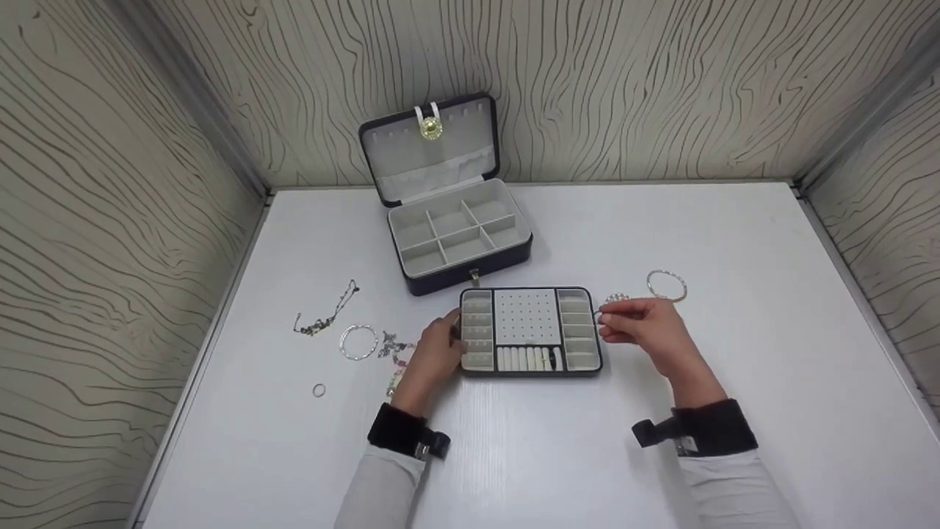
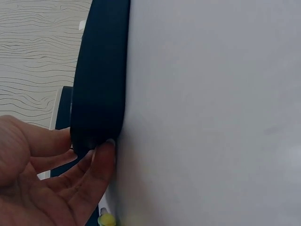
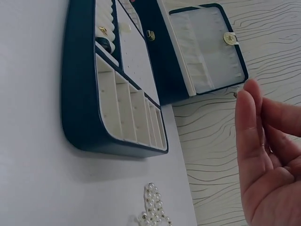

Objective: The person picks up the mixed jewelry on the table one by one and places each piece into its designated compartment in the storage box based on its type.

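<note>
A dark blue jewelry tray (image 1: pixel 529 316) with small side compartments, a dotted white panel and a ring-roll section lies in front of me. My left hand (image 1: pixel 437 356) grips its left end, fingers and thumb at the corner in the left wrist view. Two rings, one gold (image 3: pixel 103 31) and one dark (image 3: pixel 104 44), sit in the rolls. Beside the tray's right edge, my right hand (image 1: pixel 650 327) is raised, thumb and fingertips together. A small thin piece of jewelry (image 3: pixel 237 94) peeks out at the fingertips, mostly hidden; I cannot tell its exact kind.
Behind the tray stands an open jewelry box (image 1: pixel 463 250) with divided compartments and a raised lid. Left lie a dark chain (image 1: pixel 323 323), a bracelet (image 1: pixel 358 342), a ring (image 1: pixel 319 390) and beaded pieces (image 1: pixel 396 349). A pearl piece (image 3: pixel 153 207) and another bracelet (image 1: pixel 667 285) lie right.
</note>
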### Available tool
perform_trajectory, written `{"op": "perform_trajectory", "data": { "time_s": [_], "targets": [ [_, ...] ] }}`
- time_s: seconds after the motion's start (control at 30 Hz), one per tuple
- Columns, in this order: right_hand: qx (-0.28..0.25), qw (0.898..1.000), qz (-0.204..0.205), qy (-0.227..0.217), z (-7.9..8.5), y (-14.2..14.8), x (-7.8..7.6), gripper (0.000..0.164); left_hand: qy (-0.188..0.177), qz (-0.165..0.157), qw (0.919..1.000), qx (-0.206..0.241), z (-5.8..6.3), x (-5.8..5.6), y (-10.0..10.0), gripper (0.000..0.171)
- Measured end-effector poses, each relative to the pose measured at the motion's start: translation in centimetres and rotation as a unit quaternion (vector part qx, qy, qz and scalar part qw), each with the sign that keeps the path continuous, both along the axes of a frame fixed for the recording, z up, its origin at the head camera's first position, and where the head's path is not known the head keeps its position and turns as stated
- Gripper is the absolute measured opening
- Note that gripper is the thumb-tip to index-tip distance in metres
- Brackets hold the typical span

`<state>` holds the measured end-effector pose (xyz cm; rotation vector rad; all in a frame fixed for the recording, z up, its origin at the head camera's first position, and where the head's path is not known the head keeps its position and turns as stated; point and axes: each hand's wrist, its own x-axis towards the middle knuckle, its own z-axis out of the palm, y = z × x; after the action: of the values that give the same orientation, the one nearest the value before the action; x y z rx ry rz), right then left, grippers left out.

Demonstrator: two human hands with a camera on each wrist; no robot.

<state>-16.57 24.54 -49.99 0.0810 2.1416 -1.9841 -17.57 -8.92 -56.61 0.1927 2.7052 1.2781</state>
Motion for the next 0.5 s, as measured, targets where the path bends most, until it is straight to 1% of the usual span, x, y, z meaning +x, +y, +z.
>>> {"op": "perform_trajectory", "data": {
  "time_s": [0.17,0.3,0.5],
  "targets": [
    [0.043,0.999,0.006,-0.031,-0.9,-1.9,0.3,0.028,-0.004,0.002,0.9999,-0.011,0.1,0.0,0.0,0.06],
    [0.073,0.996,0.013,-0.046,-1.6,-3.6,0.6,0.026,-0.012,0.005,0.9998,-0.012,0.0,0.1,0.2,0.061],
    [0.103,0.992,0.025,-0.061,-2.6,-5.8,0.7,0.023,0.002,0.0,0.9999,-0.01,0.0,0.1,0.1,0.061]
  ]
}}
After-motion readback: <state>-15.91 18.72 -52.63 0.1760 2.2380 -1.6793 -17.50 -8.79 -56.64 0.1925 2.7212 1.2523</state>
